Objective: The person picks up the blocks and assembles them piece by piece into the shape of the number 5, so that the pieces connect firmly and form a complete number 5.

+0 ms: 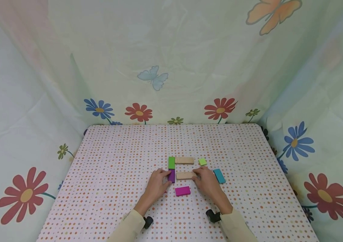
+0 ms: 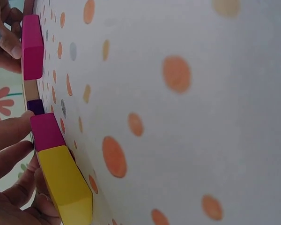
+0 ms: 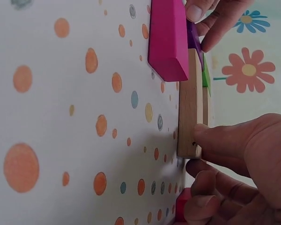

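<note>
My left hand holds the purple block by its left side, thumb at the near end. A green block continues the row behind it. With thumb and fingers, my right hand pinches the right end of a wooden block, which lies crosswise beside the purple one. A second wooden block extends from the green block, parallel to the first. Closer to me lies a magenta block. In the left wrist view a yellow block and another magenta block sit by my left fingers.
A small lime block lies beyond my right hand, and a blue block to its right. Part of a red block shows under my right fingers. The dotted tabletop meets a flowered curtain at the back.
</note>
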A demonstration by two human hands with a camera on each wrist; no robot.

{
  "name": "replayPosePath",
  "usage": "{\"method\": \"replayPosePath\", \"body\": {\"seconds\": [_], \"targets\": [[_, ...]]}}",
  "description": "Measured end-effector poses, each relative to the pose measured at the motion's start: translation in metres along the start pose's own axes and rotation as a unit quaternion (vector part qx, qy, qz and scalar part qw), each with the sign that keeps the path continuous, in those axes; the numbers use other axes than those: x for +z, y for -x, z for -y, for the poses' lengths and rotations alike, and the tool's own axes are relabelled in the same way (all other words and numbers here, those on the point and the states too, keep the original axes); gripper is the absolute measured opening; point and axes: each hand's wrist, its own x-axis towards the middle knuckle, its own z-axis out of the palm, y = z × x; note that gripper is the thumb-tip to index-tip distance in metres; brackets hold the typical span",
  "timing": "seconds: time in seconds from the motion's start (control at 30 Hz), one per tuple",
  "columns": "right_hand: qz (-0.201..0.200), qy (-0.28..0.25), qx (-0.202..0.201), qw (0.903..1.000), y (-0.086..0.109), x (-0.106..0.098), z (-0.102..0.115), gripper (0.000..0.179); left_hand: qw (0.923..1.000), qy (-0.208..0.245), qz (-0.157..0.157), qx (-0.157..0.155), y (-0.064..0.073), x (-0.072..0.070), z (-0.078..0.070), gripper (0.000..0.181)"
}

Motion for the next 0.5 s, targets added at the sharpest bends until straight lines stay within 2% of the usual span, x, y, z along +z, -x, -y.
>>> {"method": "replayPosePath", "body": {"seconds": [0.3, 0.5], "targets": [[0.006, 0.006, -0.012, 0.9999, -0.0016, -0.0008, 0.0005, 0.03, 0.9998, -0.019, -0.011, 0.001, 0.0005, 0.0011, -0.0026, 0.043], [0.012, -0.013, -0.023, 0.9996, -0.0018, -0.0024, 0.0022, 0.03, 0.9996, -0.024, -0.012, 0.003, 0.0001, 0.0015, -0.0028, 0.043]]}}
